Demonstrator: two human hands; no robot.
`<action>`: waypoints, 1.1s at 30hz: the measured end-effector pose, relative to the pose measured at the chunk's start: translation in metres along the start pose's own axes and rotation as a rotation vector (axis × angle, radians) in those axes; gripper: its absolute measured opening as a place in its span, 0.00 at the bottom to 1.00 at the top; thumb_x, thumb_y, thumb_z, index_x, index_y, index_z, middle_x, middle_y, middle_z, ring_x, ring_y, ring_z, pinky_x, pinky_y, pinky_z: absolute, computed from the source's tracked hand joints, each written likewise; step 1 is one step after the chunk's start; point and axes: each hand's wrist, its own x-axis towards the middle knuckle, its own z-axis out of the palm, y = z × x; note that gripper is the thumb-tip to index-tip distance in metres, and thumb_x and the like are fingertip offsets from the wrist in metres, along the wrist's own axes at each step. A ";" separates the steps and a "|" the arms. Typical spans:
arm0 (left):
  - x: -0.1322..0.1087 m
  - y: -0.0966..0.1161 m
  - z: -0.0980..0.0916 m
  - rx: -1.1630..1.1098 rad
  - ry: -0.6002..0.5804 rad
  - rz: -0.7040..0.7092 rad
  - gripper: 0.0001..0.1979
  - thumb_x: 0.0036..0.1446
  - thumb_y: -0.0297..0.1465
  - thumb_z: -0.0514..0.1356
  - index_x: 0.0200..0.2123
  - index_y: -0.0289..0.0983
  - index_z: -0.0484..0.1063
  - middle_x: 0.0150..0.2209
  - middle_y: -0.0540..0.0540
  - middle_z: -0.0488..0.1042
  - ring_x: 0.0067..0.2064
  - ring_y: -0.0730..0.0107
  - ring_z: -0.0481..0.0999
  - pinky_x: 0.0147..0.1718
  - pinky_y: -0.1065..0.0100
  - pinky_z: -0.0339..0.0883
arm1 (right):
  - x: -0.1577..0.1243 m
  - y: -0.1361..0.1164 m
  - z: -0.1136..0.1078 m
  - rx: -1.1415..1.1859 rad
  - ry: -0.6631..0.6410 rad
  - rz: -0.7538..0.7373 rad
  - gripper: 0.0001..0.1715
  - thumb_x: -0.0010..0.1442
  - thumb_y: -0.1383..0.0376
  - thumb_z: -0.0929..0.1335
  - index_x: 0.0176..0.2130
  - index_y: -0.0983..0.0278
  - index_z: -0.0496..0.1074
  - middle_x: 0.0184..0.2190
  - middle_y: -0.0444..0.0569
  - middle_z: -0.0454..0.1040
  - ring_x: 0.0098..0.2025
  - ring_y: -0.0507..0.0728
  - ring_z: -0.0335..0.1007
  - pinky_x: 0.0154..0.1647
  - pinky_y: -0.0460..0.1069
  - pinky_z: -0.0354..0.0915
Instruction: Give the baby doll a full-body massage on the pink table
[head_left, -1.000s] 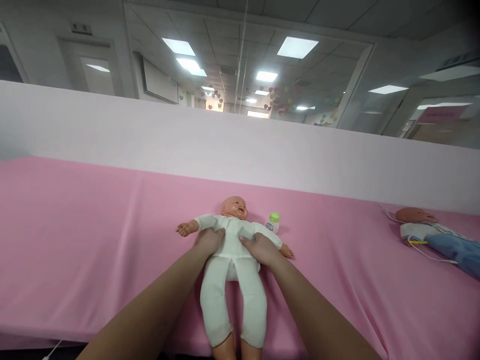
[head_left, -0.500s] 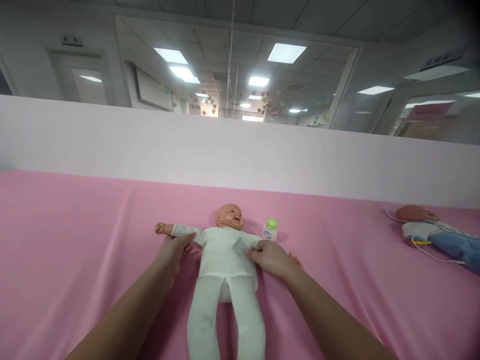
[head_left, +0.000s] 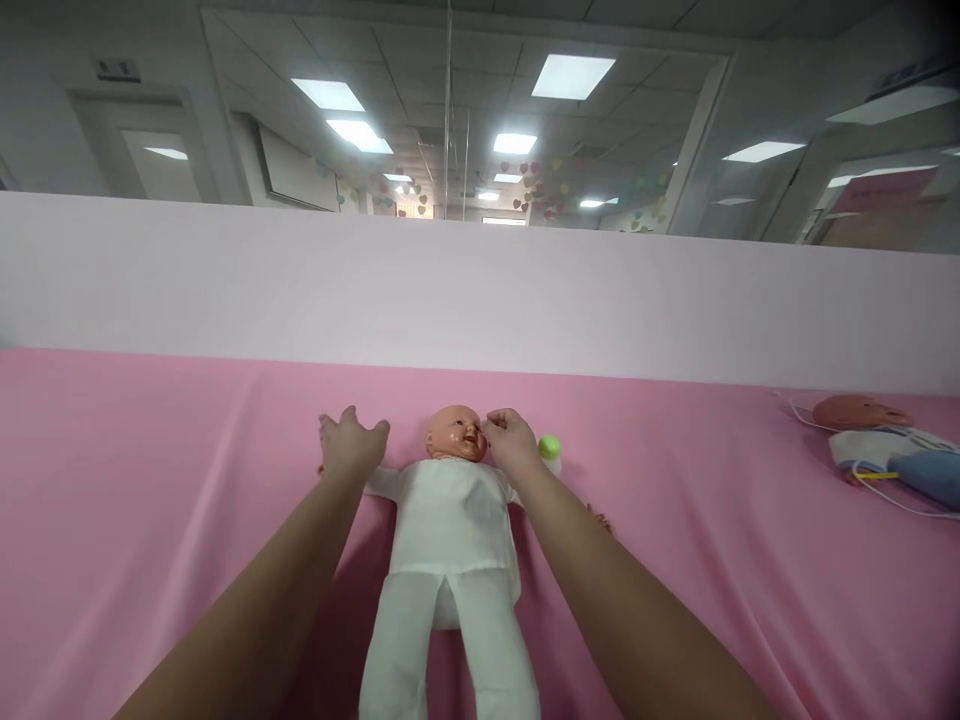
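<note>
A baby doll point(head_left: 450, 530) in a white suit lies on its back on the pink sheet point(head_left: 150, 480), head away from me. My left hand point(head_left: 349, 443) hovers over the doll's outstretched arm, fingers spread, holding nothing. My right hand point(head_left: 510, 440) is by the doll's head, its fingers pinched together against the cheek; I cannot make out anything in them. A small white bottle with a green cap point(head_left: 550, 450) stands just right of that hand.
A second doll point(head_left: 870, 430) in white and blue with a thin cable lies at the far right of the sheet. A pale partition wall point(head_left: 480, 290) runs along the back of the bed.
Both hands have left the doll's chest and moved up: the left out over the doll's arm, the right to the doll's cheek. The view has shifted slightly left.
</note>
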 end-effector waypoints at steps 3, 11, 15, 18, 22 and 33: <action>0.001 0.023 0.014 -0.021 -0.103 0.181 0.32 0.64 0.46 0.57 0.66 0.36 0.69 0.75 0.31 0.52 0.76 0.42 0.49 0.69 0.44 0.52 | 0.013 0.008 0.017 0.091 -0.005 0.018 0.15 0.53 0.55 0.71 0.40 0.58 0.78 0.42 0.47 0.82 0.45 0.61 0.77 0.46 0.53 0.70; -0.021 0.060 0.066 -0.595 -0.458 0.053 0.24 0.66 0.50 0.55 0.43 0.39 0.83 0.47 0.38 0.84 0.50 0.49 0.83 0.49 0.58 0.74 | 0.014 0.029 0.043 0.324 -0.061 0.026 0.30 0.57 0.51 0.68 0.55 0.60 0.76 0.58 0.52 0.78 0.59 0.63 0.74 0.60 0.56 0.69; -0.030 0.054 0.085 -0.784 -0.468 -0.028 0.23 0.60 0.45 0.65 0.53 0.39 0.80 0.48 0.39 0.84 0.49 0.54 0.83 0.48 0.62 0.75 | 0.012 0.032 0.043 0.442 -0.091 -0.020 0.27 0.55 0.53 0.69 0.51 0.61 0.79 0.60 0.52 0.76 0.64 0.64 0.70 0.66 0.57 0.64; -0.032 0.048 0.093 -0.891 -0.471 -0.068 0.29 0.56 0.40 0.69 0.59 0.38 0.75 0.52 0.38 0.83 0.50 0.55 0.83 0.49 0.61 0.75 | 0.012 0.034 0.044 0.424 -0.104 -0.039 0.27 0.55 0.53 0.71 0.52 0.59 0.79 0.62 0.50 0.75 0.67 0.64 0.66 0.69 0.58 0.62; -0.032 0.044 0.098 -0.995 -0.466 -0.110 0.30 0.53 0.36 0.72 0.59 0.37 0.75 0.54 0.36 0.81 0.50 0.55 0.83 0.50 0.58 0.76 | 0.012 0.038 0.044 0.341 -0.124 -0.052 0.30 0.56 0.52 0.74 0.56 0.56 0.77 0.57 0.48 0.79 0.65 0.65 0.68 0.65 0.59 0.67; -0.032 0.044 0.101 -1.071 -0.440 -0.159 0.23 0.54 0.34 0.70 0.54 0.38 0.79 0.49 0.39 0.82 0.50 0.56 0.82 0.52 0.58 0.75 | 0.007 0.027 0.038 0.491 -0.161 0.062 0.28 0.56 0.56 0.71 0.56 0.58 0.76 0.57 0.49 0.79 0.58 0.63 0.75 0.61 0.58 0.71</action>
